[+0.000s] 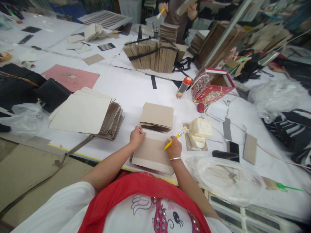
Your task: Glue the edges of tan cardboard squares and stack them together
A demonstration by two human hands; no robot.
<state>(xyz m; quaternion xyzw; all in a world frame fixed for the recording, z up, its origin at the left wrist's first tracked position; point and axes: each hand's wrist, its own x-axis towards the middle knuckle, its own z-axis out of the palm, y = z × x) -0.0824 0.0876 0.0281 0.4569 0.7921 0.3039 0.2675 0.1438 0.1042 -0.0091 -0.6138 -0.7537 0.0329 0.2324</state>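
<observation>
Right hand (175, 149) gripping yellow tool (168, 144), left (136, 137) touching board (151, 152)

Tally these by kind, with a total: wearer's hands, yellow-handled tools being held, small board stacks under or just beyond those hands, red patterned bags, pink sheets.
Wearer's hands: 2
Held yellow-handled tools: 2
Small board stacks: 2
Red patterned bag: 1
Pink sheet: 1
Total: 8

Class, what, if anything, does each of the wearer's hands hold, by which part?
Right hand holds a slim yellow tool by its shaft. Left hand touches the corner of a tan cardboard stack; grip unclear.
</observation>
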